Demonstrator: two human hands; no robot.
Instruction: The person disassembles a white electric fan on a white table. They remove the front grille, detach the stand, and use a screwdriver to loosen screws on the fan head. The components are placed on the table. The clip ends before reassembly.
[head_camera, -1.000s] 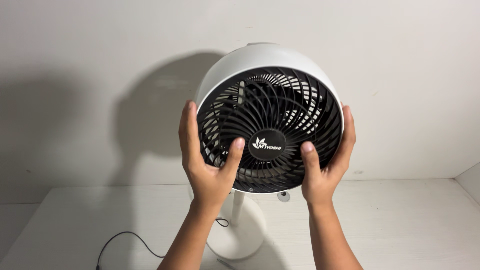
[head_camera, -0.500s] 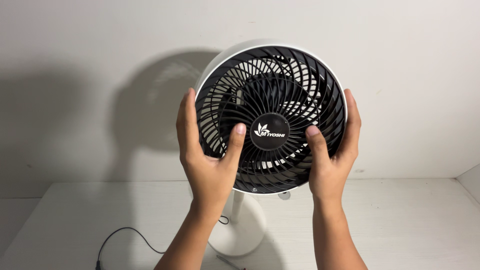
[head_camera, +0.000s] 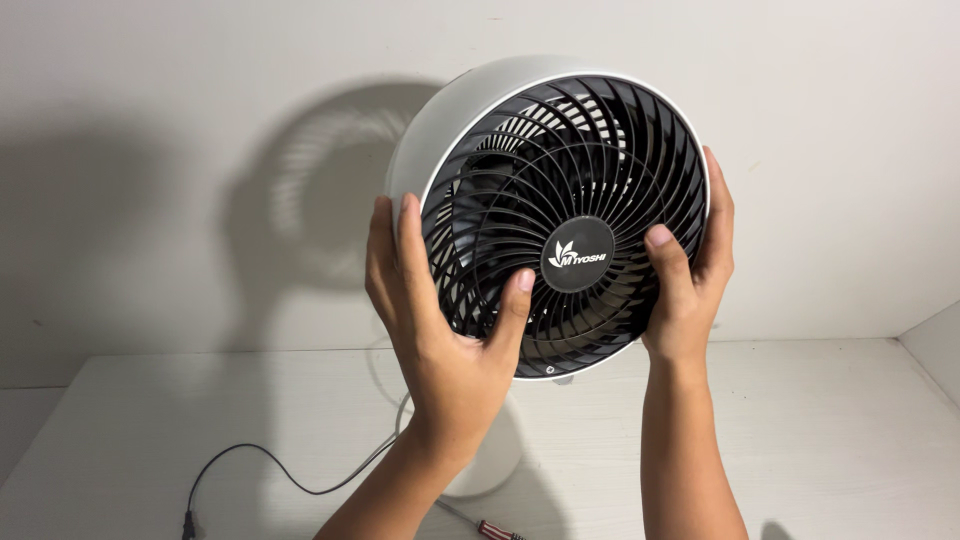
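Observation:
A white round fan (head_camera: 450, 120) with a black spiral front grille (head_camera: 590, 170) stands on a white stand and round base (head_camera: 500, 450) in the middle of the view. My left hand (head_camera: 440, 310) grips the fan head's left rim, thumb pressed on the grille. My right hand (head_camera: 690, 270) holds the right rim, thumb on the grille beside the black centre cap. The fan head is turned slightly to the right and tilted upward. My left forearm hides most of the stand.
The fan stands on a white table (head_camera: 820, 440) against a plain white wall. A black power cord (head_camera: 250, 460) trails off to the lower left. A screwdriver with a reddish handle (head_camera: 495, 528) lies by the base at the bottom edge.
Both hands have tilted the fan head from facing downward to facing up and turned it to the right. The head sits higher and further right. The screwdriver has come into view.

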